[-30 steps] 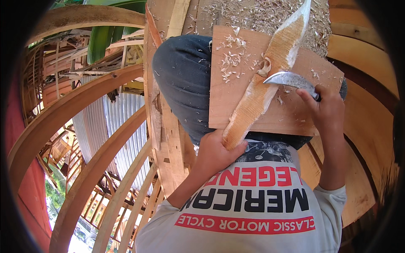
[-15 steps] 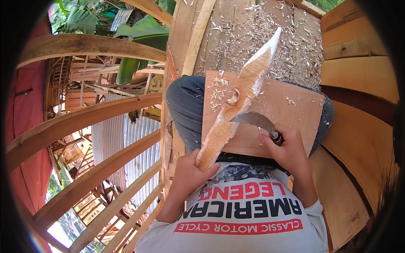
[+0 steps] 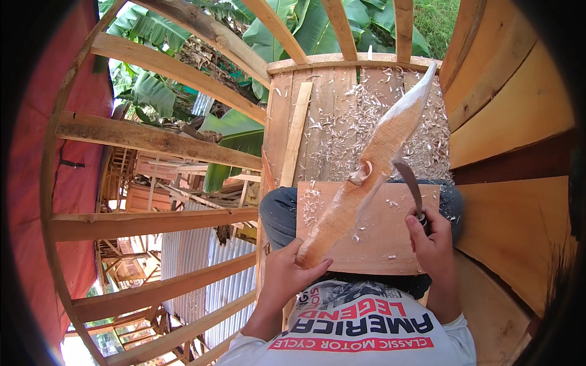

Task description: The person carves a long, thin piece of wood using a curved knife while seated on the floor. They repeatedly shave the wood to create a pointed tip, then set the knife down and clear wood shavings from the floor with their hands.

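A long carved piece of wood, pale at its pointed far end and with a round notch midway, slants across my lap. Its near end is gripped by my left hand, thumb over the top. In my right hand, fingers wrapped round a dark handle, is a knife with a curved blade. The blade's tip is beside the right edge of the carved wood, close to the notch; whether it touches I cannot tell. Beneath both lies a flat wooden board across my legs, with some shavings on it.
Curled shavings litter the plank floor ahead, where a loose wooden strip lies. Slatted wooden rails stand along the left and far sides. Wide boards form a wall close on the right. Banana leaves grow beyond the rails.
The view has tilted up, showing more of the far rail. The knife blade has swung from pointing left across the carved wood to pointing away from me, along its right edge.
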A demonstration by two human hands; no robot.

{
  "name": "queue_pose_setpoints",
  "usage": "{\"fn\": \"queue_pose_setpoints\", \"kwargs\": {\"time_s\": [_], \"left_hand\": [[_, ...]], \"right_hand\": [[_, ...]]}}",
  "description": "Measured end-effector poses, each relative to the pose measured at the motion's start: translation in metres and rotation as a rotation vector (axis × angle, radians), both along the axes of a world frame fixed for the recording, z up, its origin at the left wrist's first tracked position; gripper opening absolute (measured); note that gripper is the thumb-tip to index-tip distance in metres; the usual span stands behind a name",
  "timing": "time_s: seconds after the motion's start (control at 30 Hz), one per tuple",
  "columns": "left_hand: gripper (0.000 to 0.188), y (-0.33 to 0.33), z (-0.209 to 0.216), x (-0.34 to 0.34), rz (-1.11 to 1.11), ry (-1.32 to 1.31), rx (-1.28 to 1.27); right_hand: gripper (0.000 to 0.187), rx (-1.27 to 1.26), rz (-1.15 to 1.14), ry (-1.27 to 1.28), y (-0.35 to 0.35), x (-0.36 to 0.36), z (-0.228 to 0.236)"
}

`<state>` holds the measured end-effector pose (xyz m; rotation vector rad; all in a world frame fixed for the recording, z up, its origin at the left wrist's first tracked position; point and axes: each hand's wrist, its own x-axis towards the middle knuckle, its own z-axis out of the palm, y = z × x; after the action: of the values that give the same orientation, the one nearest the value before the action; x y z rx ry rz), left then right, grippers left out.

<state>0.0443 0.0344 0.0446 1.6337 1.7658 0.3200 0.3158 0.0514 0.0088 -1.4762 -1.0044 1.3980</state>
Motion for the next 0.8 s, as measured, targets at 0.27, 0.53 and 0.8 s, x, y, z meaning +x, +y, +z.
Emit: {"fn": "queue_pose_setpoints", "kwargs": {"time_s": [0.27, 0.53, 0.8], "left_hand": [[0.042, 0.035, -0.002, 0.030, -0.065, 0.064, 0.199], [0.044, 0.046, -0.004, 0.041, -0.181, 0.170, 0.382], [0.040, 0.054, 0.004, 0.055, -0.227, 0.073, 0.346]], "right_hand": [[0.013, -0.064, 0.089, 0.351, -0.008, -0.001, 0.003], [0.019, 0.102, 0.212, -0.117, -0.008, 0.009, 0.014], [0.021, 0.043, -0.064, -0.151, -0.002, 0.032, 0.010]]}}
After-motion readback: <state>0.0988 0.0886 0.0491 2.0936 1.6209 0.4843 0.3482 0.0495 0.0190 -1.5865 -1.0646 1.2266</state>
